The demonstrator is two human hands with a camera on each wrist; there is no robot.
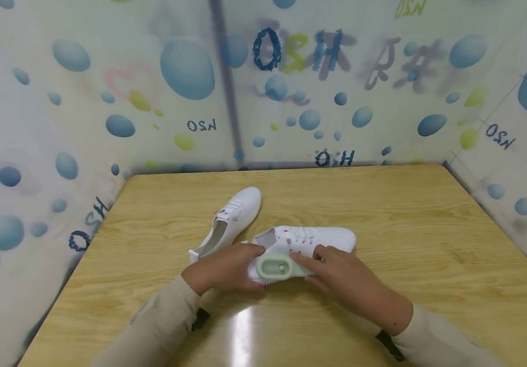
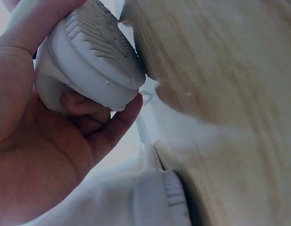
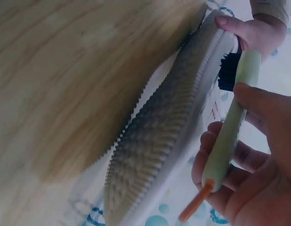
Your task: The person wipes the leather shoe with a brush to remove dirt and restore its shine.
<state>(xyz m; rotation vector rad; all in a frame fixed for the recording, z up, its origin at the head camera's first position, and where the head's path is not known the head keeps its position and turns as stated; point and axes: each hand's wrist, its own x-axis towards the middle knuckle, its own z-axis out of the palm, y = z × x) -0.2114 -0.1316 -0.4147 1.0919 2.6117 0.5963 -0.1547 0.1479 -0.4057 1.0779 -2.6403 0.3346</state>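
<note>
A white lace-up shoe is tilted on its side above the wooden table, its ridged sole facing the person. My left hand grips its heel, with fingers curled round the back in the left wrist view. My right hand holds a pale green brush by its handle. Dark bristles touch or nearly touch the shoe's side near the heel; which, I cannot tell. Behind the left hand lies a second white shoe, its toe pointing away.
The light wood table carries both shoes. Walls printed with blue and green bubbles stand at the back and both sides. An orange-brown tip juts from the brush handle's end.
</note>
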